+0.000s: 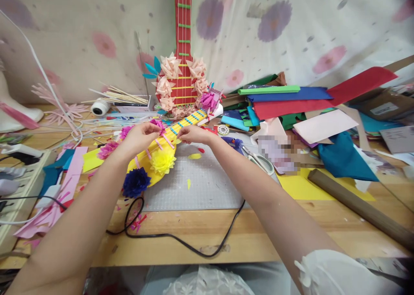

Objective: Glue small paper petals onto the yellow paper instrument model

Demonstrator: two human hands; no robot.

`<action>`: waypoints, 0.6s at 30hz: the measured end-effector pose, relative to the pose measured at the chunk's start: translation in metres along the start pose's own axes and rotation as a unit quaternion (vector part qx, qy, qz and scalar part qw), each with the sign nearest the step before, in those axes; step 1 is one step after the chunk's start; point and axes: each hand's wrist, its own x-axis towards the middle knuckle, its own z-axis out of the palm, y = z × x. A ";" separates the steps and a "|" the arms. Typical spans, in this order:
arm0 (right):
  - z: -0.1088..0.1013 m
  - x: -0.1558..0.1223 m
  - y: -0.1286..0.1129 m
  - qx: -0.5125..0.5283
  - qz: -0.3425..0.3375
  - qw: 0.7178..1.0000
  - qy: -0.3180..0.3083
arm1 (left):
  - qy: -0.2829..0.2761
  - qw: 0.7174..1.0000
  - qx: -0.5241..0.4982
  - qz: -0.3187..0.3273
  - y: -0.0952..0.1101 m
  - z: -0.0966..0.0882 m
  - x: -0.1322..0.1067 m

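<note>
A small yellow craft guitar lies tilted on a grey cutting mat. Its neck, banded in blue, points away to the right. A yellow flower, a dark blue flower and pink flowers trim its body, which has pink strips across it. Over the body, my left hand has its fingers pinched together beside a pink flower. My right hand is closed in a pinch at the guitar's right edge, near a bit of yellow. What either pinch holds is too small to make out.
A red craft guitar with pale pink flowers stands against the curtain. Scissors and a blue glue gun lie right of the mat. Coloured felt sheets pile up behind them. A black cable loops along the table front.
</note>
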 end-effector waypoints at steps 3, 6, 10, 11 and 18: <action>-0.002 0.001 -0.003 -0.042 -0.013 0.999 0.000 | -0.003 1.000 -0.003 -0.015 0.000 -0.002 -0.003; -0.003 0.003 -0.004 -0.043 -0.028 0.999 -0.006 | 0.002 1.000 0.006 -0.009 -0.003 -0.003 -0.003; -0.003 0.006 -0.004 -0.047 -0.032 0.998 -0.016 | 0.003 0.999 0.030 0.010 -0.009 -0.005 -0.001; -0.003 0.007 -0.004 -0.053 -0.031 0.998 -0.018 | 0.000 0.999 0.030 0.012 -0.010 -0.005 0.000; -0.004 0.007 -0.009 -0.052 -0.026 0.998 -0.035 | -0.019 1.000 0.004 0.008 -0.013 -0.004 0.000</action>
